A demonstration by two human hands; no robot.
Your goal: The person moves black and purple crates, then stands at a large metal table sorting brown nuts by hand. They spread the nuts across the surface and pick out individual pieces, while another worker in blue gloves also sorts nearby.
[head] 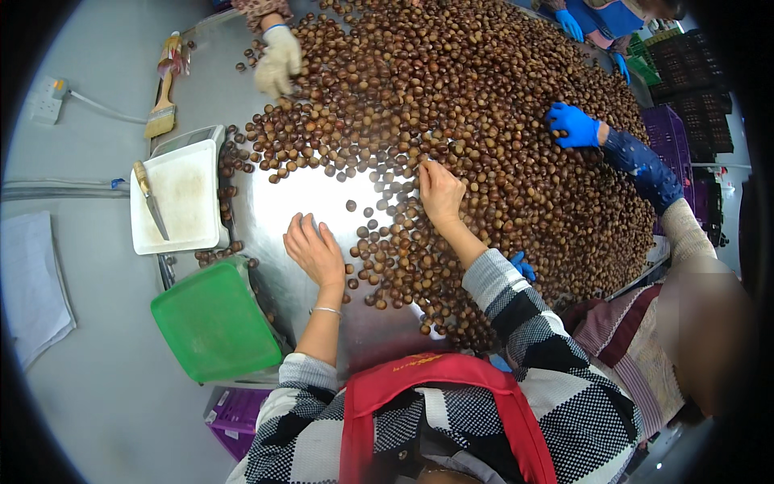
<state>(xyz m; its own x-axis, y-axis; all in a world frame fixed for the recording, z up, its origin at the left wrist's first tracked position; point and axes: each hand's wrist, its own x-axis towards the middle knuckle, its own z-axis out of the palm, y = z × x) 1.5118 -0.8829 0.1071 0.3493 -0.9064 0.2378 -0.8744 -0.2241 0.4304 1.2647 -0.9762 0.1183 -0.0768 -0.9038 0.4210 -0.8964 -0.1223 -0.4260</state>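
Observation:
A large heap of brown chestnuts [496,78] spreads over a shiny metal table [284,212]. Low over the bare metal, left of some loose chestnuts, is my left hand [314,251], fingers apart and nothing seen in it. My right hand [441,190] is at the near edge of the heap, fingers bent down among the chestnuts; whether it holds one is hidden. A white tray [187,199] on a scale lies to the left with a wooden-handled knife [154,206] in it. Nearer to me is a green tray [217,320].
Co-workers' hands reach into the heap: a white-gloved hand [279,60] at the far left, a blue-gloved hand [574,125] at the right. A brush [162,115] lies by the wall. Purple crates [668,139] stand at right, another purple crate [239,417] below the green tray.

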